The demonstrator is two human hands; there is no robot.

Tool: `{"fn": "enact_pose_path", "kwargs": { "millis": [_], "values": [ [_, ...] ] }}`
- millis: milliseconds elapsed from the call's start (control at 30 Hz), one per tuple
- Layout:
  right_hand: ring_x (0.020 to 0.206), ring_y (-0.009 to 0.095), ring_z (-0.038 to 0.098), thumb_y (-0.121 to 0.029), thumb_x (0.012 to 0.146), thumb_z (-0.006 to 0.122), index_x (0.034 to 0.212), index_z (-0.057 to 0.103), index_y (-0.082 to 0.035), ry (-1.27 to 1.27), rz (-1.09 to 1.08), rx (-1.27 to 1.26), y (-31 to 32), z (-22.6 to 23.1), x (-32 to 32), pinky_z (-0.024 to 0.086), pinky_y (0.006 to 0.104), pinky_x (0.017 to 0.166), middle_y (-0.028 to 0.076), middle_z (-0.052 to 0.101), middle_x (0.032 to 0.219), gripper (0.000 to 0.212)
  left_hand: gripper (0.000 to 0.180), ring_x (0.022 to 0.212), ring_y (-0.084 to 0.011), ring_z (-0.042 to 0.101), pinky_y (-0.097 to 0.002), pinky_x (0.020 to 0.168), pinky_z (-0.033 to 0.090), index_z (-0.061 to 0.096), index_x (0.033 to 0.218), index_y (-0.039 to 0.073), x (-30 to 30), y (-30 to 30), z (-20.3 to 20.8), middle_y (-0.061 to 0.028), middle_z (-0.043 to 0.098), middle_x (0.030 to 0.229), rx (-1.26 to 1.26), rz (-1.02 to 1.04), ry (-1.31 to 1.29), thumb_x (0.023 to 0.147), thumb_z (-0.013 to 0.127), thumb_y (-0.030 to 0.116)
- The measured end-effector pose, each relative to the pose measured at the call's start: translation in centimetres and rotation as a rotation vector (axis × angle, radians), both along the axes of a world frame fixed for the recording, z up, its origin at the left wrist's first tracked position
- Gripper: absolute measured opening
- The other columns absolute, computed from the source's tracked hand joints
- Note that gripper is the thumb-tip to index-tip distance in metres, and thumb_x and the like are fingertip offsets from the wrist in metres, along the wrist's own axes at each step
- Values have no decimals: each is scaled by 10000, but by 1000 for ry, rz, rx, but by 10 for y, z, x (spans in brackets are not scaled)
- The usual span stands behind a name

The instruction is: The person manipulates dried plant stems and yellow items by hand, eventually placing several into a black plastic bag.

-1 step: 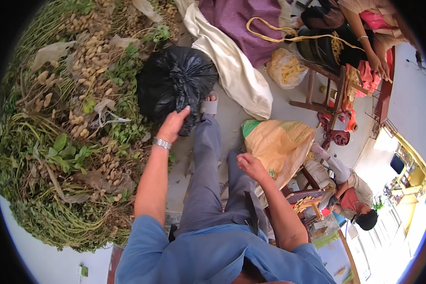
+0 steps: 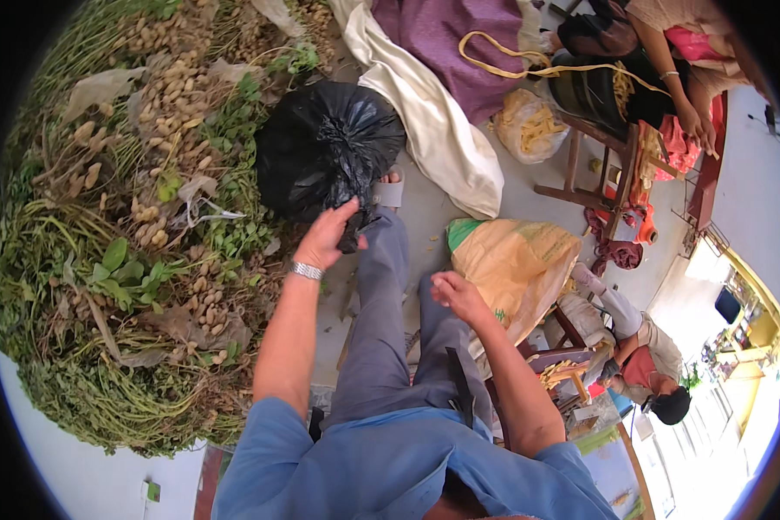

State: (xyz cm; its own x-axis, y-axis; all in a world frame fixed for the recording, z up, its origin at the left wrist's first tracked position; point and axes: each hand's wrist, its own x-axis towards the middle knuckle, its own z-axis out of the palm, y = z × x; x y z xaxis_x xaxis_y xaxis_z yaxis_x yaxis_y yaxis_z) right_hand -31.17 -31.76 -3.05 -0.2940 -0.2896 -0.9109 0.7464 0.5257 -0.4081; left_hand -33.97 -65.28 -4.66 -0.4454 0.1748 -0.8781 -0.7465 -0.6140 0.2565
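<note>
A full black plastic bag [image 2: 308, 152] stands on the floor by my foot, its top gathered into creases. My left hand [image 2: 324, 240] is at the loose gathered end of the bag, with its fingers stretched out and not wrapped round the plastic. Whether the fingertips touch it I cannot tell. In front of my right thigh, my right hand [image 2: 459, 296] is held with curled fingers, and nothing shows in it. A crumpled yellow woven sack [image 2: 520, 260] lies just beyond that hand.
Heaped peanut plants with pods [image 2: 160, 225] fill the left side. A white cloth [image 2: 442, 130] and a purple cloth [image 2: 442, 48] lie ahead. At the right are a wooden stool [image 2: 581, 173], a clear bag of yellowish pieces [image 2: 530, 126] and two other people.
My left hand has loosened from the bag's gathered top, its fingers now straighter, and shifted slightly right. The right hand has stayed nearly in place.
</note>
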Motion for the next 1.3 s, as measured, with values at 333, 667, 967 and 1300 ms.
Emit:
{"fn": "enact_pose_path", "kwargs": {
  "millis": [333, 667, 967, 1300],
  "values": [
    [754, 204, 661, -544, 948, 561, 1168, 588, -14, -555, -241, -327, -191, 34, -133, 565, 351, 742, 47, 651, 840, 574, 377, 608, -208, 571, -382, 724, 459, 565, 967, 83, 50, 99, 86, -34, 551, 646, 897, 653, 306, 996, 459, 444],
    [865, 452, 618, -327, 896, 651, 979, 550, 7, 609, 903, 174, -187, 64, -217, 470, 501, 755, 273, 642, 853, 359, 602, 1057, -302, 566, -380, 886, 491, 423, 1348, -3, -2, -2, 7, -166, 570, 1157, -1357, -432, 310, 863, 717, 198],
    [859, 337, 687, -341, 864, 674, 1051, 649, 21, 560, 855, 52, -173, 68, -297, 516, 402, 793, 226, 690, 883, 408, 204, 775, -214, 610, -322, 708, 472, 608, 1030, -6, -16, -10, 31, -135, 638, 850, -766, -324, 273, 910, 576, 156],
    [731, 78, 604, -229, 909, 702, 973, 623, -45, 103, -85, -187, -169, 61, -320, 514, 242, 686, 11, 662, 853, 210, 212, 909, -375, 649, -420, 797, 493, 632, 1011, 36, 200, -38, 65, -198, 682, 1002, -1045, -1008, -83, 859, 535, 147]
  ]
}}
